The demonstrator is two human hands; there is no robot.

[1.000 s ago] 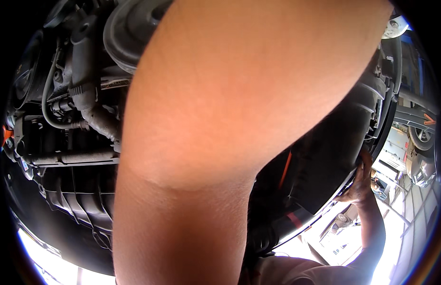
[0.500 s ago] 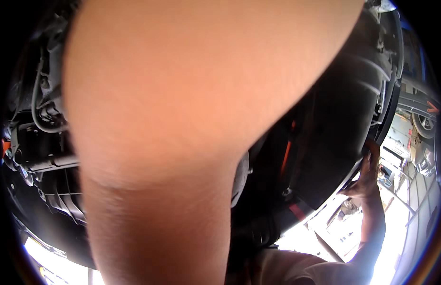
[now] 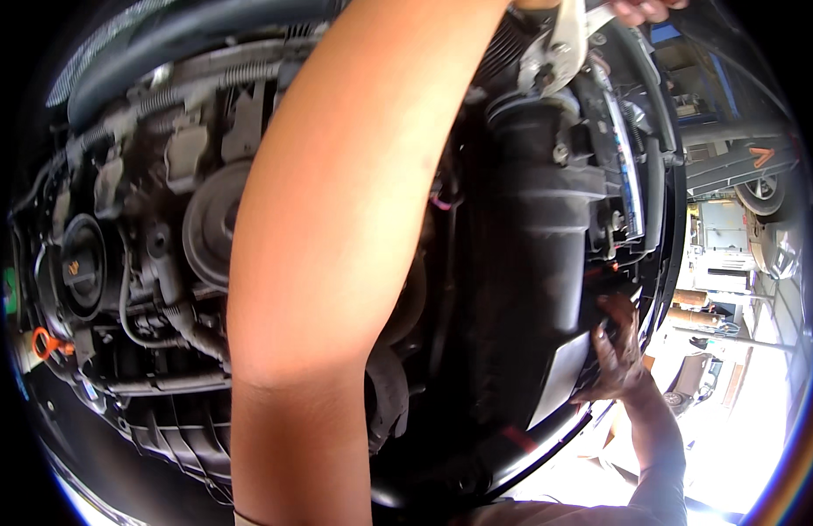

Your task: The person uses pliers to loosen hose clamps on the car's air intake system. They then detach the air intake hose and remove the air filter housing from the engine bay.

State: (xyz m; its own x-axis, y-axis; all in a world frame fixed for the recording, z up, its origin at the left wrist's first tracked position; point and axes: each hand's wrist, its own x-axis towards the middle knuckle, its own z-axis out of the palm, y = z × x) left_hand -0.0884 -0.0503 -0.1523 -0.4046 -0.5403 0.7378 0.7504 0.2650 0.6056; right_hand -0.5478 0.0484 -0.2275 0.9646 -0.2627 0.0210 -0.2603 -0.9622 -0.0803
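Grip of the left hand [image 3: 645, 9]: I judge it closed round the handle of a metal tool [image 3: 553, 48]. Only a few fingers show at the top edge of the view, so I cannot tell the full wrap. The tool hangs down from that hand at the upper right of the engine bay. Its working end sits on a fitting at the top of a ribbed black duct [image 3: 529, 219]. Holding it from above, as I read it, keeps the handle clear of the front panel. The left forearm [image 3: 336, 263] crosses the whole view from the lower edge to reach it and hides the middle of the engine.

Grip of the right hand [image 3: 618, 351]: fingers hooked and pressed onto the lower edge of the black plastic cover [image 3: 511, 351] beside a pale label. I take this as a bracing hold that steadies the body and the cover while the other arm is stretched.

Further out, to the left of the forearm, I note a grey round pulley [image 3: 215, 219], a black filler cap [image 3: 80, 263] and an orange dipstick loop [image 3: 42, 342]. Beyond the front of the bay, at the right, lies a bright yard with a parked car [image 3: 761, 188].

Against the picture half a second earlier, the forearm then filled most of the view and no tool showed. It now stands narrower and further up, with the engine exposed on both sides. The right hand is on the same edge as before.
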